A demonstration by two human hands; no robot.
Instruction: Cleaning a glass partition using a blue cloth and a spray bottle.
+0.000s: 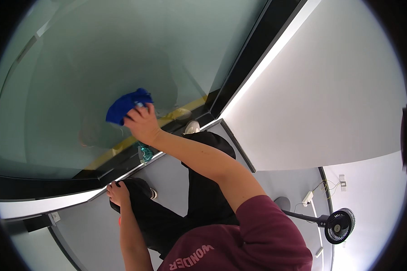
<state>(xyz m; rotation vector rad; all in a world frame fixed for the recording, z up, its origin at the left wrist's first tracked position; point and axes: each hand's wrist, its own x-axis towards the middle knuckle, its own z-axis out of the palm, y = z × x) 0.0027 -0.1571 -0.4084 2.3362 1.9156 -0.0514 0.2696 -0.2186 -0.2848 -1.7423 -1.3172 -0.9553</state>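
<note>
Against a large glass pane (77, 67), my right hand (142, 124) presses a crumpled blue cloth (121, 108). Its fingers are bent over the cloth's right side, and the arm reaches across to the left. My left hand (118, 193) rests on my bent left knee, with its fingers spread over the black trousers (144, 217) and nothing in them. Below the cloth, at the foot of the glass, stands a glossy teal see-through object (145, 153); I cannot make out its kind.
A yellow strip (185, 109) runs low along the glass, above a dark frame (105, 174). A white wall panel (321, 90) meets it at right. A black fan (339, 226) stands behind on the right, near a white power strip (307, 198) and cables.
</note>
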